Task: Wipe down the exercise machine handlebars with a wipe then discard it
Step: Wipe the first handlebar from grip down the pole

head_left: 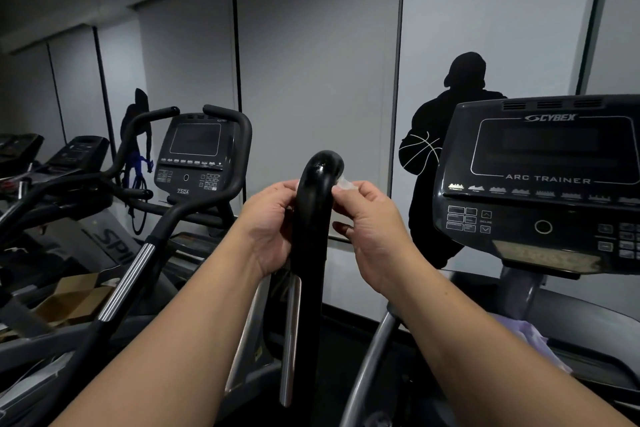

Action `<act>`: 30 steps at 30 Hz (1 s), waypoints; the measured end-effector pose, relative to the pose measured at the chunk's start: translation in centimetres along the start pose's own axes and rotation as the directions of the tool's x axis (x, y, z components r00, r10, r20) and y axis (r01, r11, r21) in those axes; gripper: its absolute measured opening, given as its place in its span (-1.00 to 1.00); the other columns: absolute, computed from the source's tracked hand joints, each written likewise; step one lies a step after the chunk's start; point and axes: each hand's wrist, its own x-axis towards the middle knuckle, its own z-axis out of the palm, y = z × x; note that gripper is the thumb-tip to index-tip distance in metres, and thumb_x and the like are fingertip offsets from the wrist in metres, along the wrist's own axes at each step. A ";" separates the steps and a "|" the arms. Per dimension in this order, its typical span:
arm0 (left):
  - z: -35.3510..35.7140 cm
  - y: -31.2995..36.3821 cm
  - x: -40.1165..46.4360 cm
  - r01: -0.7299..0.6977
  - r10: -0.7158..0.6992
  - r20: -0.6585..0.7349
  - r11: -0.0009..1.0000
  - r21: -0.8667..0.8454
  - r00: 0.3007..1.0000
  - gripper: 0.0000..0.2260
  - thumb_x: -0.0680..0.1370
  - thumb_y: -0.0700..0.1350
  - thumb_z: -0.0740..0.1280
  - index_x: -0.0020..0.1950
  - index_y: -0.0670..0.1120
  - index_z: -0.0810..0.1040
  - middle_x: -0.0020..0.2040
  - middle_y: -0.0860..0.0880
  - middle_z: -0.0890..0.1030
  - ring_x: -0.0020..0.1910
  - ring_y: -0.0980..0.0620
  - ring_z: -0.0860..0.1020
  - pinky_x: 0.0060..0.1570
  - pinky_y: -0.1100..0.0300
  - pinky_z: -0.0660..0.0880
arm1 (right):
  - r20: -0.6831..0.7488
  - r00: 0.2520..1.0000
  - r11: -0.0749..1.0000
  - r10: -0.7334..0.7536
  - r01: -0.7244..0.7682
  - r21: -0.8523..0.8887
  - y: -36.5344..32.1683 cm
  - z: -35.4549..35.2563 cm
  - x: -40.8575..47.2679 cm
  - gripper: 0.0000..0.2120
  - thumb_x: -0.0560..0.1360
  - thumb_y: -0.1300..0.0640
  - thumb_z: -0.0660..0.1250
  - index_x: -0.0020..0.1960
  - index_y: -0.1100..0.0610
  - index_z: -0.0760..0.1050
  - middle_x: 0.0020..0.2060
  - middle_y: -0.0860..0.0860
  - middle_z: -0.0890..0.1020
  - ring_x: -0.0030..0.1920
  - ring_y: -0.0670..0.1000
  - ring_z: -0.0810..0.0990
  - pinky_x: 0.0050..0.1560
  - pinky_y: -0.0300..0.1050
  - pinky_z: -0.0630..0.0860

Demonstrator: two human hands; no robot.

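Consoles flank us: the Cybex Arc Trainer console (pixel 540 184) at right, another console (pixel 194 152) at left. Between them rises the black handlebar (pixel 313 218). Our left hand (pixel 273 229) curls around its left side; our right hand (pixel 367 222) pinches a pale wipe (pixel 344 185) against its curved top.

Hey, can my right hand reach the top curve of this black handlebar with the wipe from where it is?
Probably yes: the right hand pinches the wipe beside the handlebar, with nothing between.
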 end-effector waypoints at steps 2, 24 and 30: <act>-0.1 -0.1 0.5 -0.005 0.004 -0.022 0.999 -0.032 1.000 -0.87 0.59 -0.30 0.30 0.06 -0.15 0.60 -0.28 -0.11 0.63 -0.42 0.04 0.56 -0.47 0.21 0.52 | -0.037 0.998 0.995 -0.043 0.040 -0.088 0.1 -0.2 -0.4 -0.93 0.58 0.06 0.38 0.00 0.04 0.53 -0.13 -0.07 0.61 -0.05 -0.07 0.57 0.04 -0.07 0.51; -0.1 0.4 0.3 -0.267 0.271 -0.091 0.962 0.055 0.958 -0.85 0.60 -0.32 0.30 -0.12 -0.12 0.51 -0.36 -0.02 0.63 -0.43 0.11 0.58 -0.38 0.26 0.57 | 0.055 0.877 0.744 -0.477 0.436 -0.507 2.3 0.6 -2.1 -0.70 0.47 -0.12 0.45 0.02 -0.12 0.34 -0.31 -0.04 0.51 -0.28 0.04 0.56 -0.22 0.17 0.57; 0.4 1.7 0.6 -0.366 0.389 -0.081 0.907 0.209 0.918 -0.96 0.56 -0.25 0.41 -0.06 -0.14 0.60 -0.24 -0.05 0.63 -0.33 0.09 0.60 -0.29 0.21 0.60 | 0.070 0.870 0.726 -0.488 0.449 -0.521 2.6 0.7 -1.9 -0.70 0.48 -0.13 0.42 0.03 -0.11 0.33 -0.31 -0.04 0.50 -0.30 0.03 0.55 -0.26 0.17 0.57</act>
